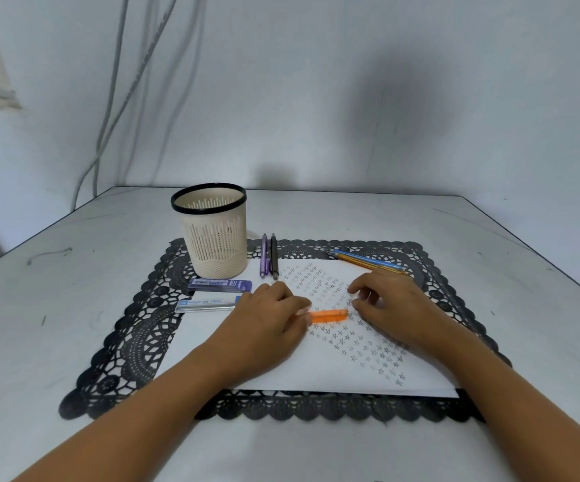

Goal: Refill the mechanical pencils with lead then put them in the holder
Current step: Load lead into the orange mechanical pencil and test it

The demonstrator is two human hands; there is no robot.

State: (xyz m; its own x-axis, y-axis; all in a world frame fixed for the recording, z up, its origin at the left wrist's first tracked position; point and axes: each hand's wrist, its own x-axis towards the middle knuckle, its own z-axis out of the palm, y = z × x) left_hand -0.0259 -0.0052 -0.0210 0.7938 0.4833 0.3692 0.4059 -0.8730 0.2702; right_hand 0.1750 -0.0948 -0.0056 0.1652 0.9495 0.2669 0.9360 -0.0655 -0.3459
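Your pale grey worktop point(73, 307) carries a black lace placemat point(135, 342) with a white sheet of paper covered in star doodles point(212, 360) on top. The cream slotted plastic holder with a black rim point(217, 245) stands far left on the mat. Your left hand point(267, 321) and right hand point(393, 304) sit over the paper. A purple mechanical pencil point(264, 255) and a black mechanical pencil point(274, 255) lie just right of the holder. Left fingers pinch one end of a translucent orange lead case point(330, 316), right fingers point(361, 290) curl at the other, can't tell if they grip.

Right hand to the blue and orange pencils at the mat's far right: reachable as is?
Probably yes. The pencils lie just beyond the right hand, nothing between, though its fingertips are at the orange lead case.
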